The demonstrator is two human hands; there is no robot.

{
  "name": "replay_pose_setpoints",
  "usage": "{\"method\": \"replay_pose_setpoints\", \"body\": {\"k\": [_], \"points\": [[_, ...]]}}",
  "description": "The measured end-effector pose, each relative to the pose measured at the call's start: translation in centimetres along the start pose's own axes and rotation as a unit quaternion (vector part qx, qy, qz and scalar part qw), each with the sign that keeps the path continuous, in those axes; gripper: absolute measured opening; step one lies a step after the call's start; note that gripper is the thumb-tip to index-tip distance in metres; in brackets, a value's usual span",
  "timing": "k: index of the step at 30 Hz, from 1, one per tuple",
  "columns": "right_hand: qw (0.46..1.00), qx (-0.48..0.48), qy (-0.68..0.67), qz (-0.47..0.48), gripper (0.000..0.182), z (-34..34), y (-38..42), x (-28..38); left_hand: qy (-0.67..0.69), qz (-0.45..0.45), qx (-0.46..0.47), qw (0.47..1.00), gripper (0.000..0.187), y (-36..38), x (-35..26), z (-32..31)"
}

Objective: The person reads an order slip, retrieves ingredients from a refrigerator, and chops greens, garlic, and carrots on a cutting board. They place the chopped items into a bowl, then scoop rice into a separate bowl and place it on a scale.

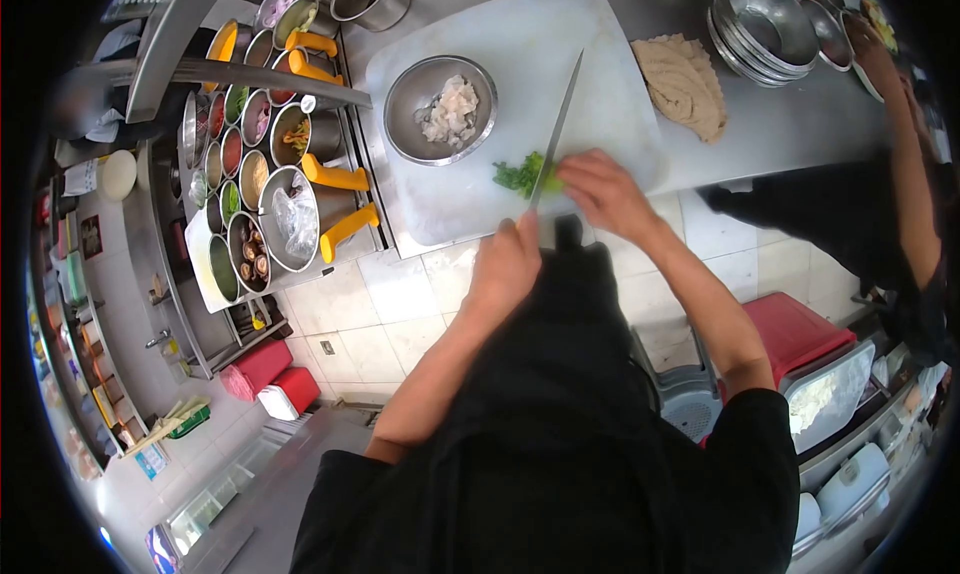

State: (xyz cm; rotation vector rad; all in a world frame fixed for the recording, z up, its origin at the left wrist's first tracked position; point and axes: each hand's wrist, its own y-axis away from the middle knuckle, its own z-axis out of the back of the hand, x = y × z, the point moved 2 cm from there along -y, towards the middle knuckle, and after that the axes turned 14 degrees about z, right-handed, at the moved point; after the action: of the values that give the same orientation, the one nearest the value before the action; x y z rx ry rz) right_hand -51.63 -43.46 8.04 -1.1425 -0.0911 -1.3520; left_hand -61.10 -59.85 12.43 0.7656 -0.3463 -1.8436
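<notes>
A long knife (562,121) is in my left hand (507,262), its fingers wrapped round the handle near the front edge of the white cutting board (440,209). The blade points away from me across the board. My right hand (603,196) is closed on a bunch of leafy greens (553,181), right beside the blade. Chopped greens (516,176) lie in a small heap on the other side of the knife. Further left on the board stands a metal bowl (403,117) with pale, whitish raw pieces (452,112) in it.
A tan cloth (682,84) and stacked metal bowls (765,24) are on the steel counter to the right. Containers of ingredients with yellow handles (335,174) fill the left side. Another person's arm (908,164) reaches in at the right. A red bin (795,329) stands below.
</notes>
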Motion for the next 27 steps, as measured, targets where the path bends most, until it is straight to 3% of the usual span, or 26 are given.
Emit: {"method": "replay_pose_setpoints", "body": {"k": [6, 7, 10, 11, 12, 14, 17, 18, 20, 24, 27], "points": [[1.000, -0.017, 0.009, -0.001, 0.024, -0.9, 0.9, -0.6, 0.030, -0.067, -0.026, 0.997, 0.057, -2.3, -2.8, 1.2], [1.000, -0.015, 0.019, 0.000, 0.023, -0.6, 0.4, -0.1, 0.003, -0.027, 0.033, 0.999, 0.050, -2.1, -2.9, 2.0], [0.999, -0.029, 0.012, 0.006, 0.021, -0.8, 0.7, -0.2, -0.012, -0.028, 0.057, 0.998, 0.048, 0.0, -1.9, 2.1], [1.000, -0.029, 0.007, 0.001, 0.021, -0.7, 0.5, 0.0, 0.004, -0.027, 0.028, 0.999, 0.045, -0.8, -0.3, 0.0], [0.999, -0.037, 0.017, -0.004, 0.021, -1.0, 0.4, -0.2, -0.039, -0.098, -0.042, 0.994, 0.051, -1.1, 0.1, -1.3], [0.998, -0.050, 0.025, -0.012, 0.021, -1.6, 0.4, -0.4, -0.007, -0.093, -0.042, 0.995, 0.051, -2.1, -1.0, -1.1], [0.999, -0.030, 0.027, -0.021, 0.021, -1.3, 0.3, 0.1, 0.004, -0.128, -0.021, 0.991, 0.029, -2.2, -2.6, 1.0], [0.999, -0.034, 0.034, -0.020, 0.021, -1.0, 0.3, 0.2, 0.009, -0.086, -0.019, 0.996, 0.031, -2.1, -1.8, 0.8], [0.999, -0.036, 0.029, -0.027, 0.021, -0.7, 0.2, 0.4, -0.002, -0.094, 0.004, 0.996, 0.042, 0.3, -1.7, 1.8], [0.998, -0.045, 0.021, -0.025, 0.021, -1.8, 0.8, -0.3, 0.015, -0.067, -0.034, 0.997, 0.040, -2.5, 0.1, -2.3], [0.998, -0.054, 0.019, -0.032, 0.019, -1.1, 0.2, 0.2, 0.011, -0.071, -0.023, 0.997, 0.041, -1.9, -2.9, 0.7]]}}
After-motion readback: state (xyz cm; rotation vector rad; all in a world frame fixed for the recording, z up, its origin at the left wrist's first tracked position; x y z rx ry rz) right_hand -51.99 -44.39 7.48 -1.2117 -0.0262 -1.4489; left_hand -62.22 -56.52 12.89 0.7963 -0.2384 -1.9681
